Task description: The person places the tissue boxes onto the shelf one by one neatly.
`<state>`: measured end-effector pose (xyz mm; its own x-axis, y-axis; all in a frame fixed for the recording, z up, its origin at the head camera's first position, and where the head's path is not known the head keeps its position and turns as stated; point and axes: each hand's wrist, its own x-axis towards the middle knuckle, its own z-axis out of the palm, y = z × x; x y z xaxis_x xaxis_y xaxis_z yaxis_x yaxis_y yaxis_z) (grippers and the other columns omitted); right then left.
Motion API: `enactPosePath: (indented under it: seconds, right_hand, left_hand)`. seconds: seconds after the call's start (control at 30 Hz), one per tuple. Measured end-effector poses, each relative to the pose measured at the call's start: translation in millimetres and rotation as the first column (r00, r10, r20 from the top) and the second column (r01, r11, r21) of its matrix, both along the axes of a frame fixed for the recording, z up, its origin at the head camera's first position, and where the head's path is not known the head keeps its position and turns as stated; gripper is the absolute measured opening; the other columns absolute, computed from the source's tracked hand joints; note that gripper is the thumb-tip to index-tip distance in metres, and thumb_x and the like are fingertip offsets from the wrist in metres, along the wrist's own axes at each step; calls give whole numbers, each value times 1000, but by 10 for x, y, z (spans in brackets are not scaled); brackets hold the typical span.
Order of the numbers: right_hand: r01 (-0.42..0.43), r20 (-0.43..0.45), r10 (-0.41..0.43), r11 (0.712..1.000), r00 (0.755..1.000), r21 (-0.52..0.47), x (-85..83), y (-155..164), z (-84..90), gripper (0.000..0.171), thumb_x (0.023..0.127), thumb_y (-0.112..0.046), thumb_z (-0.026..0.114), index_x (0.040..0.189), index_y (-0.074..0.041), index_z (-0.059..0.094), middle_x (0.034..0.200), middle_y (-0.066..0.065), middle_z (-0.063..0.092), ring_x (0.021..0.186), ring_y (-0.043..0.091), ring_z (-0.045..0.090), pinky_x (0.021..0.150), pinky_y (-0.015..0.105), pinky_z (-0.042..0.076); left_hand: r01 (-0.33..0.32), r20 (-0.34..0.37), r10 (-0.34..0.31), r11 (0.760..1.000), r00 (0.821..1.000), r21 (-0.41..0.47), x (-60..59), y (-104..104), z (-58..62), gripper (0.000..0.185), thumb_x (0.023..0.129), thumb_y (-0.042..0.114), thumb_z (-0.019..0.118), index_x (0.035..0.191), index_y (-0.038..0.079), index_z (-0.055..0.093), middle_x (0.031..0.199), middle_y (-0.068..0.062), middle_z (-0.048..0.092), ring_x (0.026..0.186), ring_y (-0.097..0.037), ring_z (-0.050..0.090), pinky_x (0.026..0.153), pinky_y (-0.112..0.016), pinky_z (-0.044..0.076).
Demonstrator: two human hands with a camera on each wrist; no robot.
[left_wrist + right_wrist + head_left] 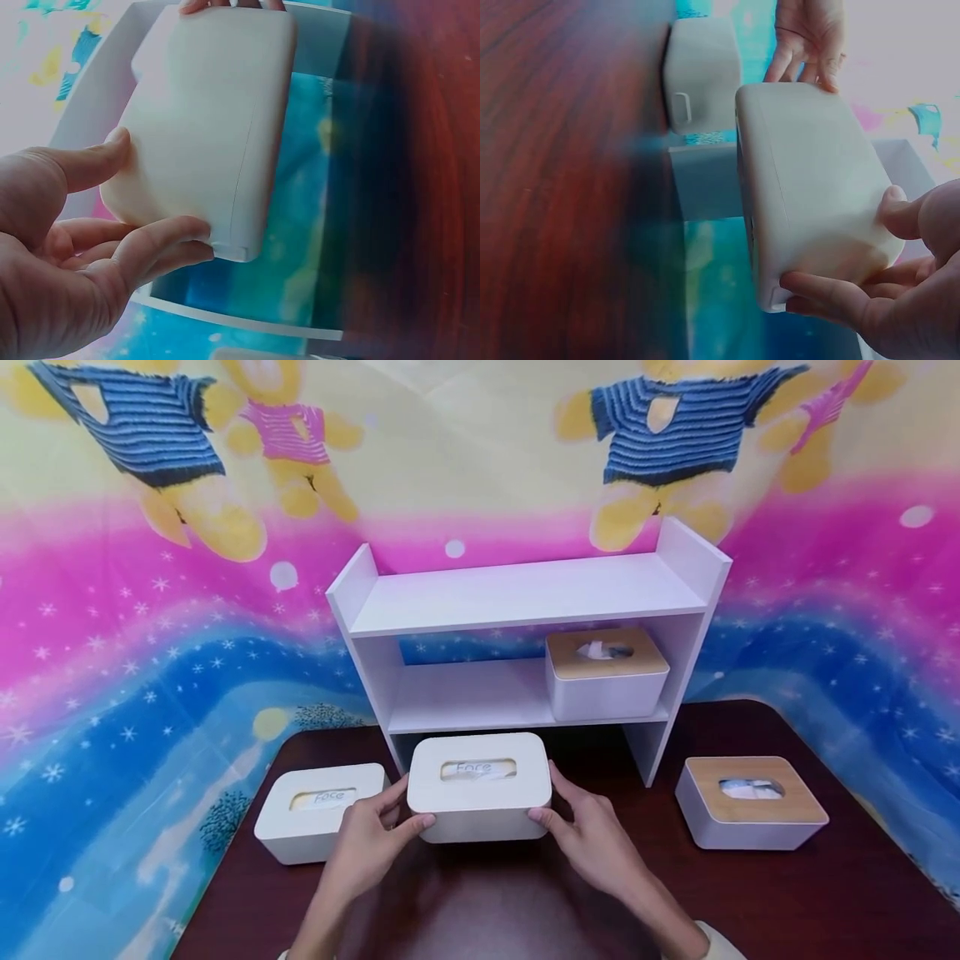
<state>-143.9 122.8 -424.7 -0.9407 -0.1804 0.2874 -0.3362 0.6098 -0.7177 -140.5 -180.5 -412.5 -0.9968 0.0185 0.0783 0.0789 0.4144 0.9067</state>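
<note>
I see my left hand (372,842) and right hand (587,837) gripping the ends of a white tissue box (480,787), held just in front of the shelf (525,597) over the dark surface (487,902). Whether the box touches the surface I cannot tell. Beside it sits a second white box (318,812), partly hidden by my left hand; farther back, a wood-lidded box (606,672) stands on the lower shelf.

A dark reddish-brown wooden tabletop (825,893) with rounded far corners is filling the foreground. A white two-tier wooden shelf unit (525,593) is standing at its far edge, centred. Behind it a bright printed fabric backdrop (112,677) is hanging, showing pink, blue and yellow bands, white stars and cartoon bears in striped shirts. Even, soft light is falling everywhere.
</note>
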Motion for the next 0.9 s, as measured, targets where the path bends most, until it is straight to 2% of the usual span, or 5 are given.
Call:
enactPosePath:
  seconds: [0.13,0.3,0.53,0.73,0.9]
  right_hand:
    - [6,-17,-6,1000,1000,-5,8,22,88,74,100,-32,77,161,-3,45,158,15,56,69,7,54,86,35,54]
    - [13,-68,-14,1000,998,-13,16,37,185,72,101,-34,76,160,-3,48,157,13,57,109,15,68,94,43,57]
    - [26,-81,-29,999,996,-27,-2,33,335,71,100,-37,76,160,-8,49,154,13,60,72,11,55,80,30,52]
    - [24,-119,-34,996,992,-85,-33,15,431,68,100,-32,77,160,-13,50,149,13,65,120,19,71,83,30,61]
    - [27,-119,-38,995,992,-98,-54,-29,531,67,102,-35,75,160,-14,50,150,13,63,129,24,69,87,39,64]
  left_hand:
    - [-7,-6,7,1000,1000,-6,3,10,95,72,91,17,88,155,9,56,154,-20,59,136,-29,62,99,-35,60]
    - [-26,-35,25,999,999,-34,30,21,236,69,92,23,87,153,11,58,154,-18,60,137,-26,61,99,-36,60]
    - [-40,-66,41,999,997,12,58,26,403,65,92,24,87,151,15,60,149,-15,65,135,-22,64,96,-30,61]
    - [-83,-66,87,995,994,64,49,62,539,65,91,24,87,150,16,61,151,-12,63,134,-21,66,98,-34,60]
    - [-104,-83,112,990,990,98,52,50,636,63,93,24,87,150,16,61,151,-11,63,131,-20,68,92,-27,62]
